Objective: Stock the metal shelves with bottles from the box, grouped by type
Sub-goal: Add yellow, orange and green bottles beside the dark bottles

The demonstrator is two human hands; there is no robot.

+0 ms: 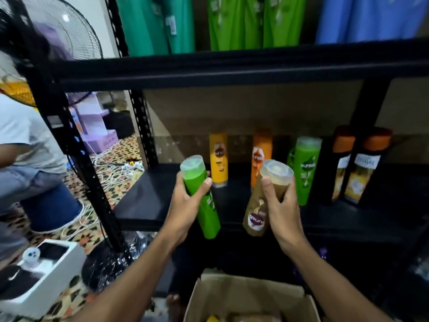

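- My left hand (185, 203) is wrapped round a bright green plastic bottle with a clear cap (210, 219), fingers and thumb curled on its upper half.
- My right hand (283, 205) grips a golden-brown plastic bottle with a clear cap (255, 217) the same way (its label reads upside down to me).
- Both bottles are tilted in the air over the front edge of the black metal shelf (157, 194), caps pointing inward.
- Toward the back edge stand a yellow bottle (218, 156), an orange bottle (261, 154), a green bottle (307, 168) and, nearest the right edge, two dark bottles with orange caps (368, 168).
- The open brown cardboard box (250, 291) sits below my forearms, in front of the shelf.
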